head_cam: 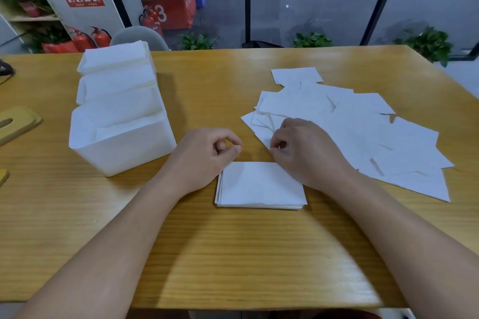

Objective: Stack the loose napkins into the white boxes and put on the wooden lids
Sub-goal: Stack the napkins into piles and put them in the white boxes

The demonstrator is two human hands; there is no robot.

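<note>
Left hand [207,155] fingers curled, holding nothing. Right hand [305,150] fingertips pinching loose napkins [363,132]; neat stack [259,186] just below fingers.

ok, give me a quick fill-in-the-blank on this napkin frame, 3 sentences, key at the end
1. The three white plastic boxes stand on the ____ side of the wooden table.
2. The neat stack of white paper napkins lies ____ the two hands.
3. The right hand reaches to the scattered loose napkins; the left hand holds ____.

Missing: left; between; nothing
</note>
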